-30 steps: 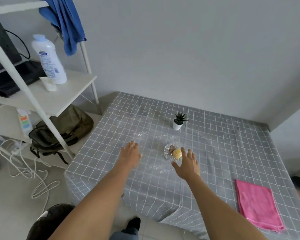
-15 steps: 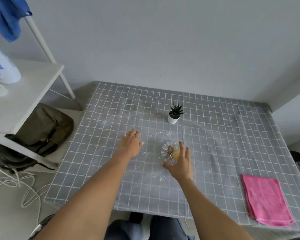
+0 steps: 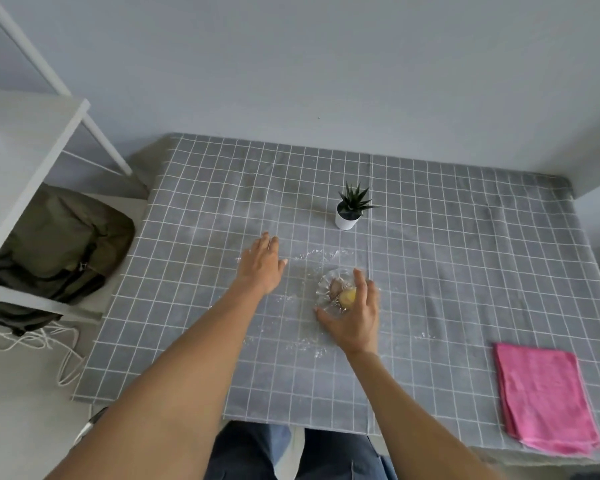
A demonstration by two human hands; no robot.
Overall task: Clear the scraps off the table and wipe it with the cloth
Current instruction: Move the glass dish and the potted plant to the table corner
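Note:
A small clear glass dish [image 3: 328,289] sits mid-table on the grey checked tablecloth [image 3: 465,258]. It holds a yellow scrap [image 3: 347,296] and a brownish scrap [image 3: 336,287]. My right hand [image 3: 355,322] wraps the dish, with the thumb on its near-left rim and the fingers over its right side. My left hand [image 3: 261,268] lies flat and open on the cloth, left of the dish. White crumbs [image 3: 312,255] are scattered around the dish. A folded pink cloth [image 3: 544,396] lies at the table's near right corner.
A small potted plant [image 3: 349,211] stands just beyond the dish. A white shelf unit [image 3: 21,150] is to the left, with an olive bag [image 3: 59,244] under it and white cables [image 3: 59,348] on the floor. The wall runs along the table's far edge.
My right hand has moved forward from beside the dish and closed around it. The view has shifted right and down. My left hand has stayed flat on the cloth.

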